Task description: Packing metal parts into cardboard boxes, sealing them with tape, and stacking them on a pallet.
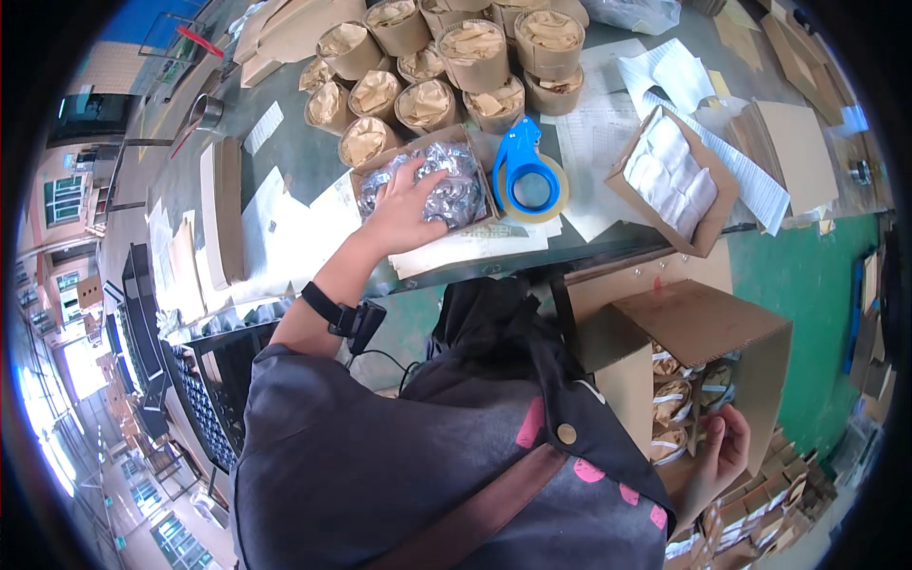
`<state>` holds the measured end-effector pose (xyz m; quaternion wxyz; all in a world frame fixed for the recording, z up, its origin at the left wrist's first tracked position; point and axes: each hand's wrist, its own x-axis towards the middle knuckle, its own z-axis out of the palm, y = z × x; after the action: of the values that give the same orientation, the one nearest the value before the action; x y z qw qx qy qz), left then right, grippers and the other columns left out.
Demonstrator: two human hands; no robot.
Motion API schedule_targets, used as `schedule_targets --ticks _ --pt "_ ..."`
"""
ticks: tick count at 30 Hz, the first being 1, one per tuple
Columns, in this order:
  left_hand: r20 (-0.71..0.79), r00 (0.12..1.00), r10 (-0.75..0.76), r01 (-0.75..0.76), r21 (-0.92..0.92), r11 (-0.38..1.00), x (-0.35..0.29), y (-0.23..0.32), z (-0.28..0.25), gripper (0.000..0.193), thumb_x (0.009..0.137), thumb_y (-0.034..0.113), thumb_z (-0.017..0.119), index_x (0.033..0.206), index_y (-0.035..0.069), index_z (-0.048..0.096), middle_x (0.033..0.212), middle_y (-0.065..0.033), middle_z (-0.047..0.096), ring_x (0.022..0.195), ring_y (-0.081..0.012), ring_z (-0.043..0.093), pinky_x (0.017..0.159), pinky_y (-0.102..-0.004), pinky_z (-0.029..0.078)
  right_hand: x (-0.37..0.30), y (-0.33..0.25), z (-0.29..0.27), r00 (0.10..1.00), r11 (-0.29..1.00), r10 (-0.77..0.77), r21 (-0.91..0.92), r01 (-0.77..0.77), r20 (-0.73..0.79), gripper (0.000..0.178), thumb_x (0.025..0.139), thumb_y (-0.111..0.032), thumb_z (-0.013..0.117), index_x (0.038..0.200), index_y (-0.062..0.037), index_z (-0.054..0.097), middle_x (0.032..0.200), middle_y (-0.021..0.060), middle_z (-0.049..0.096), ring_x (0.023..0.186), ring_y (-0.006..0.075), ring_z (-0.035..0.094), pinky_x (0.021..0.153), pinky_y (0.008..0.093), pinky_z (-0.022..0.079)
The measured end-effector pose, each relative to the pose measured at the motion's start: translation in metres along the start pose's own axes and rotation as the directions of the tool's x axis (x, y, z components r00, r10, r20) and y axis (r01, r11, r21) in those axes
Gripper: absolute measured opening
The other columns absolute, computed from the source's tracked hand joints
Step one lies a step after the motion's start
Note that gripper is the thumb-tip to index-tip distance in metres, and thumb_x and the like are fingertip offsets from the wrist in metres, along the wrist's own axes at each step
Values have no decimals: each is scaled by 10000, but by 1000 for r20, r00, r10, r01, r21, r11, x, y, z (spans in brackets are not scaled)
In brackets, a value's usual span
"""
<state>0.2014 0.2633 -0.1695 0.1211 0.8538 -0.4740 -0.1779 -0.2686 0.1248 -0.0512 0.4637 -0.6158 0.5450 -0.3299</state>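
My left hand (407,211) lies over a small cardboard box (486,201) full of shiny clear-plastic packets (454,171). Its fingers are spread on the packets, with no grip around any of them visible. Down at the right, my right hand (726,445) hangs beside the opening of a large carton (731,328), fingers loosely bent and nothing visible in them. Inside that carton stand several brown-paper-wrapped bundles (671,403) with white bands. Just right of the small box, a blue tape dispenser (521,152) with a roll of tape rests on the table.
Several round brown tubs (472,55) stuffed with paper are stacked at the back. An open box of white wrapped pieces (671,176) sits at the table's right, near flat cardboard (788,157). A long narrow carton (221,214) and loose paper sheets lie at the left.
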Motion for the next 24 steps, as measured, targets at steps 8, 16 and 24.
schedule_targets --ticks 8,16,24 --pt "126 990 71 -105 293 950 -1 3 -9 457 652 241 794 1068 137 637 1156 -69 480 1135 -270 455 937 -417 361 -4 2 7 998 1000 13 6 -14 67 190 915 -58 595 1074 44 573 895 85 619 788 125 596 736 226 491" --pt "-208 977 49 -132 -407 904 -10 -17 -25 219 860 96 637 1077 80 620 1166 -101 570 1060 -322 561 893 -410 468 8 2 13 995 1000 28 -18 -26 92 184 921 -55 585 1076 44 572 897 89 620 785 123 593 731 222 485" --pt "211 911 355 189 -977 95 15 87 -53 292 922 166 595 1163 9 545 961 -113 665 795 -176 671 645 -292 573 1 -31 17 987 991 -50 130 29 156 160 855 16 586 1012 47 585 876 88 583 767 135 579 700 234 463"
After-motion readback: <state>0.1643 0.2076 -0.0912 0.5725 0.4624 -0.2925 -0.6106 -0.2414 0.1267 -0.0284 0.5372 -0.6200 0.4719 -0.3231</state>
